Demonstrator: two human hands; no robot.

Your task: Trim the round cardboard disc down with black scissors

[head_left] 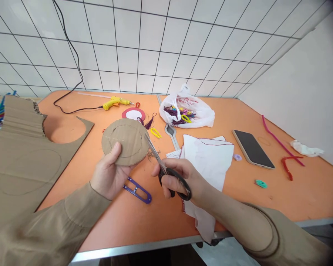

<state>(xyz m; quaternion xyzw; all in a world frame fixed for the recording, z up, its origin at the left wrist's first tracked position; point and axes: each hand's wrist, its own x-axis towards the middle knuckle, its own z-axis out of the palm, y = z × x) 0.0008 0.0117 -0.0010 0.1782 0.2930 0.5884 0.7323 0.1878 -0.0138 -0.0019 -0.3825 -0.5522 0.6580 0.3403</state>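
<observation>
Between thumb and fingers, my left hand (109, 173) grips a round cardboard disc (127, 138) that has a smaller circle drawn on its face. My right hand (180, 177) has its fingers through the black handles of a pair of scissors (158, 157). The blade tips reach the disc's right edge; whether they are cutting into it I cannot tell. Below the disc lies a purple compass-like tool (138, 192) with a slotted body, partly covered by my left hand. White fabric or paper (208, 159) with dark red edge stitching lies under and behind my right hand.
A large cardboard sheet (24, 159) with a cut-out covers the left side. Farther back are a yellow glue gun (115, 103) with a black cord, a red-rimmed disc (133, 113) and a plastic bag (201, 111) of craft pieces. A phone (252, 147) and pipe cleaners (280, 138) lie right.
</observation>
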